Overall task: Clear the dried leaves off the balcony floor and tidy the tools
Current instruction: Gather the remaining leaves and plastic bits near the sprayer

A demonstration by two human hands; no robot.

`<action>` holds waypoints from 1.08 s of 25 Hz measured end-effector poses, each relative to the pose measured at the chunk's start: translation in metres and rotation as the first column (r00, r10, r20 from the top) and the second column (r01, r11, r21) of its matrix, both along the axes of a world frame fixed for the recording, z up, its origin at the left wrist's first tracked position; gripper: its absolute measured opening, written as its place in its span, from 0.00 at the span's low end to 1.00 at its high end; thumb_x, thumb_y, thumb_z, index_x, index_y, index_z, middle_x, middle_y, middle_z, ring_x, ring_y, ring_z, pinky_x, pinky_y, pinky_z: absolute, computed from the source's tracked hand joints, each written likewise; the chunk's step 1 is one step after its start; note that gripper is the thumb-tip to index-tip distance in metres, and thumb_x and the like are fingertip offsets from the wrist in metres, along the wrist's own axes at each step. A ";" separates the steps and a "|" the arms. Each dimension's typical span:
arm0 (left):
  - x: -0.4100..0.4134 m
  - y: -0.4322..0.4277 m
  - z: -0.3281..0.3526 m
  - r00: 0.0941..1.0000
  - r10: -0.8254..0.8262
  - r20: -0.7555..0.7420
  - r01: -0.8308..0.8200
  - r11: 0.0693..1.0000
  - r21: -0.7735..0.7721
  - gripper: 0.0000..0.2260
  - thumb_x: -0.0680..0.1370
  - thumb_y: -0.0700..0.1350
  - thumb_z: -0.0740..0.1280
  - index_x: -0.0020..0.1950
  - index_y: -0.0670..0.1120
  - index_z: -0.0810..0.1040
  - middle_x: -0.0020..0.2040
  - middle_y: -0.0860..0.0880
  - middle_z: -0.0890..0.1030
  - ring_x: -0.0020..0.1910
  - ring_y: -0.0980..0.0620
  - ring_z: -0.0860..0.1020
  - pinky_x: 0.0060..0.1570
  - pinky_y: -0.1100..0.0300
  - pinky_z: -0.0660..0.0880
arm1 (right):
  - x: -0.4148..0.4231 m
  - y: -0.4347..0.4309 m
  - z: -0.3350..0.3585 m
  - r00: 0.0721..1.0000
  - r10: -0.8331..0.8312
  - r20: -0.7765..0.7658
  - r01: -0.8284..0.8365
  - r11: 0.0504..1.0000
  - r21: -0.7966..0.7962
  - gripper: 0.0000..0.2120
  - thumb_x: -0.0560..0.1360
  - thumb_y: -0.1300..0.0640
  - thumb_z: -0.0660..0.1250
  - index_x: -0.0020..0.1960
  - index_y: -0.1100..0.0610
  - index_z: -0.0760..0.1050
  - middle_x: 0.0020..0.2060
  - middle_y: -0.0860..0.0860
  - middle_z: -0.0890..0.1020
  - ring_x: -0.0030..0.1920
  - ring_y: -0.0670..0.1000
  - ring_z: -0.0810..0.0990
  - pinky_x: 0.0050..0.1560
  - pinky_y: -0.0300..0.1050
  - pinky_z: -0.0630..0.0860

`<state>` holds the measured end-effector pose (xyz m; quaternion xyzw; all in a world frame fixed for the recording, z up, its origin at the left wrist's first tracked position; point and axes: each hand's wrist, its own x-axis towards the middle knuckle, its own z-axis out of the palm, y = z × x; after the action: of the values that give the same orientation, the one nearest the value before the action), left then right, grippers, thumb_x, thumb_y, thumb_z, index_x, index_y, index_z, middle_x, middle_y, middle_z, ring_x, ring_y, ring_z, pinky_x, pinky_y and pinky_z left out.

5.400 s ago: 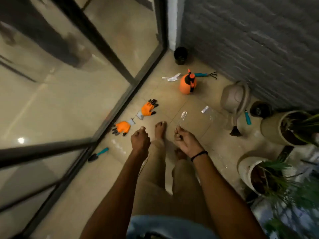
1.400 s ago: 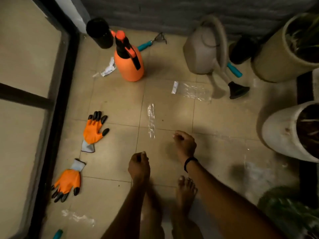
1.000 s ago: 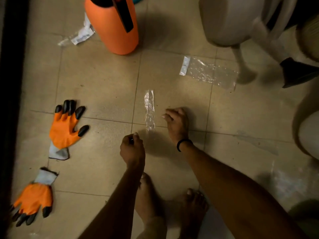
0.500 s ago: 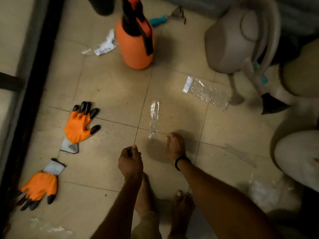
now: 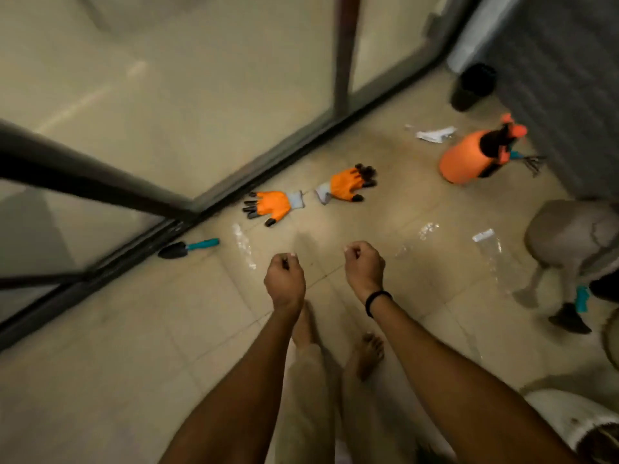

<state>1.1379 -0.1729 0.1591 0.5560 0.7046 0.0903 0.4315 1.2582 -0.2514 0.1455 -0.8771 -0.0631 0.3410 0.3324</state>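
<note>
Both arms out in front of me, over the tiled floor (image 5: 134, 363). My left hand (image 5: 284, 279) is curled into a fist, knuckles up. My right hand (image 5: 365, 267), black band at the wrist, is curled the same way just beside it. Whether either fist has anything pinched inside I can't tell, as the view is smeared. Neither one touches a tool.

The tools lie scattered ahead. The trowel (image 5: 187, 249), teal handle, lies by the door track (image 5: 234, 185) on my left. The near glove (image 5: 273, 205) and the far glove (image 5: 348, 187), orange with black fingertips, lie cuff to cuff along that track. Farther right the orange sprayer (image 5: 469, 162) sits near the grey wall, with the hand rake (image 5: 534, 164) poking out behind it and a paper scrap (image 5: 433, 133) just beyond. The watering can (image 5: 566, 236) is at my right edge. One clear wrapper (image 5: 244, 246) lies flat between the trowel and my left hand, and a second wrapper (image 5: 487, 239) lies beside the can.
</note>
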 end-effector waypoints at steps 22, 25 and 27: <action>-0.884 0.074 0.091 0.262 0.964 -0.051 -0.951 0.267 0.154 0.10 0.83 0.44 0.64 0.51 0.40 0.80 0.46 0.40 0.82 0.43 0.43 0.77 0.42 0.58 0.68 | -0.873 0.240 0.083 0.402 0.908 -0.121 -0.893 0.418 0.169 0.03 0.76 0.58 0.70 0.47 0.51 0.80 0.43 0.48 0.84 0.46 0.50 0.83 0.52 0.51 0.82; -0.961 0.106 0.074 0.142 0.989 -0.050 -0.977 0.148 0.155 0.08 0.82 0.44 0.64 0.51 0.41 0.80 0.48 0.41 0.83 0.48 0.40 0.79 0.45 0.56 0.71 | -0.968 0.283 0.056 0.322 0.933 -0.160 -0.923 0.347 0.167 0.02 0.76 0.57 0.71 0.48 0.51 0.81 0.43 0.48 0.84 0.45 0.50 0.83 0.51 0.53 0.82; -1.020 0.135 0.052 0.072 0.997 -0.016 -0.983 0.074 0.167 0.08 0.82 0.43 0.64 0.51 0.40 0.80 0.50 0.39 0.83 0.51 0.38 0.79 0.46 0.55 0.71 | -1.042 0.316 0.033 0.244 0.957 -0.155 -0.948 0.269 0.171 0.01 0.76 0.55 0.71 0.46 0.52 0.80 0.42 0.50 0.84 0.44 0.51 0.83 0.48 0.49 0.82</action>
<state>0.1177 -0.0379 0.2110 -0.0422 0.9135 0.3633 0.1781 0.2161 0.0649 0.1781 -0.6074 -0.5488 0.5685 0.0819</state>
